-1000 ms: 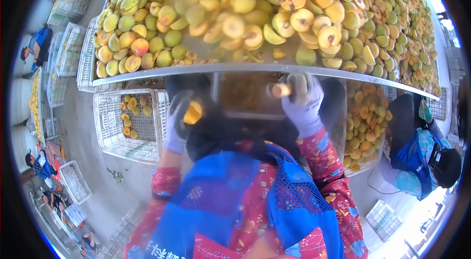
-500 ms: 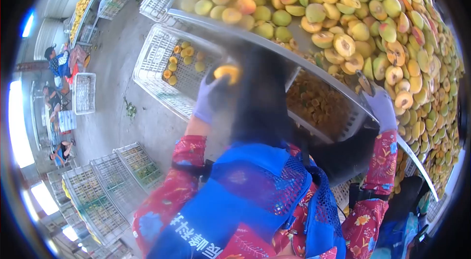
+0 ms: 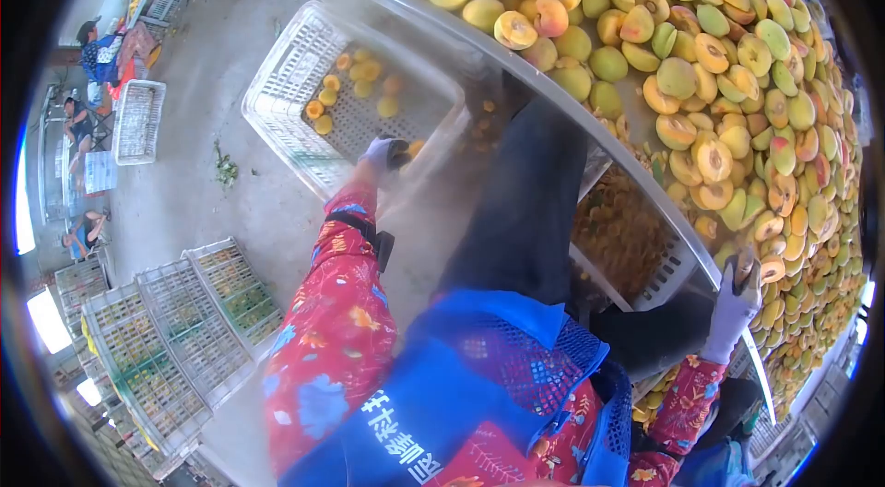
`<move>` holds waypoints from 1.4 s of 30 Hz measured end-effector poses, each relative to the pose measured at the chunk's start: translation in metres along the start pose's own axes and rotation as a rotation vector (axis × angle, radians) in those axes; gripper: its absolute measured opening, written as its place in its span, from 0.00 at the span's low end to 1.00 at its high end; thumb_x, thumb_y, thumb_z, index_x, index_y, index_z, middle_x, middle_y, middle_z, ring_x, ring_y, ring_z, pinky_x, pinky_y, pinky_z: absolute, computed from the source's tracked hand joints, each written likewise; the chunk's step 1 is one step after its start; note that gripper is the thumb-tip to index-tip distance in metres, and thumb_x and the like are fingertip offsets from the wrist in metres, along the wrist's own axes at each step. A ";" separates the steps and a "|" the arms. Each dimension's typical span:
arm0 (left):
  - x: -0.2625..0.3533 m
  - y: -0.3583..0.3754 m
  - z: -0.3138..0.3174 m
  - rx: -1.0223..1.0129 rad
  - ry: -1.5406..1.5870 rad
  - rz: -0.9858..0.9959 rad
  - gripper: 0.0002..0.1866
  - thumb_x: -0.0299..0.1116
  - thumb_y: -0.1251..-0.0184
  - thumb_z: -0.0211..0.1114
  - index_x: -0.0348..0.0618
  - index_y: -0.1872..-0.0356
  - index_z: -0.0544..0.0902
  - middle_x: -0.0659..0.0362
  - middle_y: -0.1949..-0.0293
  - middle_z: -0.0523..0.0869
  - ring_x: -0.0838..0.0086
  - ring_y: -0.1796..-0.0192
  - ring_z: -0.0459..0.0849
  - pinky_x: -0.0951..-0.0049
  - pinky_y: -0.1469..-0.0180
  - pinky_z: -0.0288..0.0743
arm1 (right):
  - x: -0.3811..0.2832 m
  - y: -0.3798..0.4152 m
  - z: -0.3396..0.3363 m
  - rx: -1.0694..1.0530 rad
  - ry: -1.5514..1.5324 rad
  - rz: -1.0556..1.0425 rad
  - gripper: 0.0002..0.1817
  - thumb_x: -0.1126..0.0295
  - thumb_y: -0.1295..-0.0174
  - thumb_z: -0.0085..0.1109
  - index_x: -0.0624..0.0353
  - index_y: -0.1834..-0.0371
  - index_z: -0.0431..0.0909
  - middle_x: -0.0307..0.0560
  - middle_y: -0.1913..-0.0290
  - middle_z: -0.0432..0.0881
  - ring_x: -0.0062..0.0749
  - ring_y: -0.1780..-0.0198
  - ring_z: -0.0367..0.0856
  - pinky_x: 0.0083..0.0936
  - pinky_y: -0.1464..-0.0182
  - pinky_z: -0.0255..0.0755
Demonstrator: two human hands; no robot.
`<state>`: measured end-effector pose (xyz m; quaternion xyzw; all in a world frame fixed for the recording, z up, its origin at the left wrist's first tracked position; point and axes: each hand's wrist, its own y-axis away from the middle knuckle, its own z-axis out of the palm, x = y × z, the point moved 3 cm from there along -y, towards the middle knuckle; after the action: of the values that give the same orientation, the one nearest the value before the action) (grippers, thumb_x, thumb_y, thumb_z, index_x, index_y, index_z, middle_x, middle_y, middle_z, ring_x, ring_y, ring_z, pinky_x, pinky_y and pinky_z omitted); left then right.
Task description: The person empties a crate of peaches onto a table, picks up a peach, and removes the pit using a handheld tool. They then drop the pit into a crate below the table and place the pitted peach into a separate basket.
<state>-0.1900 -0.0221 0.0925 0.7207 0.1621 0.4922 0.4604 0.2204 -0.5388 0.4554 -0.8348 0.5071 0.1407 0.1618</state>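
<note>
My left hand [image 3: 387,153], in a pale purple glove with dark fingers, reaches over the near side of a white plastic crate [image 3: 281,77]. Its fingers look loosely apart, and a yellow-orange apricot piece [image 3: 416,148] shows right at the fingertips. Several more apricots [image 3: 367,71] lie on the crate floor. At the metal rim of the sorting table [image 3: 636,164], my right hand [image 3: 736,301] has its fingers closed beside the heap of halved apricots [image 3: 714,160]. A small brownish object shows between those fingers; I cannot tell what it is.
Under the table stands a crate of dark brown fruit scraps [image 3: 618,229]. Stacked crates [image 3: 175,330] are at lower left. Another white crate [image 3: 140,123] stands on the floor near seated people [image 3: 83,127]. Leaves [image 3: 225,164] litter the concrete. My legs [image 3: 516,201] are beside the table.
My left hand has moved down and left over the crate, and the apricot half it held is now at its fingertips. My right hand stays by the table rim. The view has shifted.
</note>
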 end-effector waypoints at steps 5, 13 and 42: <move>0.007 -0.057 0.025 -0.055 -0.251 -0.076 0.13 0.38 0.35 0.66 0.41 0.55 0.85 0.55 0.65 0.87 0.66 0.64 0.87 0.64 0.62 0.82 | 0.013 -0.012 0.017 0.006 -0.191 0.075 0.21 0.77 0.35 0.58 0.68 0.38 0.74 0.51 0.48 0.85 0.30 0.47 0.83 0.28 0.46 0.76; -0.091 -0.280 0.027 -0.022 -1.308 0.274 0.28 0.55 0.33 0.59 0.41 0.47 0.84 0.40 0.45 0.83 0.47 0.41 0.81 0.53 0.43 0.77 | 0.017 -0.018 0.020 -0.085 0.332 0.000 0.24 0.68 0.43 0.65 0.62 0.42 0.78 0.62 0.53 0.84 0.56 0.52 0.83 0.40 0.47 0.75; 0.208 0.323 0.447 -0.465 -1.129 1.955 0.22 0.40 0.33 0.63 0.47 0.39 0.76 0.47 0.43 0.79 0.53 0.42 0.79 0.57 0.40 0.73 | 0.021 0.029 0.009 0.306 -0.246 0.200 0.14 0.64 0.38 0.65 0.58 0.53 0.79 0.50 0.68 0.83 0.44 0.67 0.82 0.34 0.63 0.75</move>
<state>0.2195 -0.2740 0.4344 0.5539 -0.7895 0.2640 0.0111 0.2036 -0.5644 0.4347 -0.7225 0.5793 0.1783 0.3326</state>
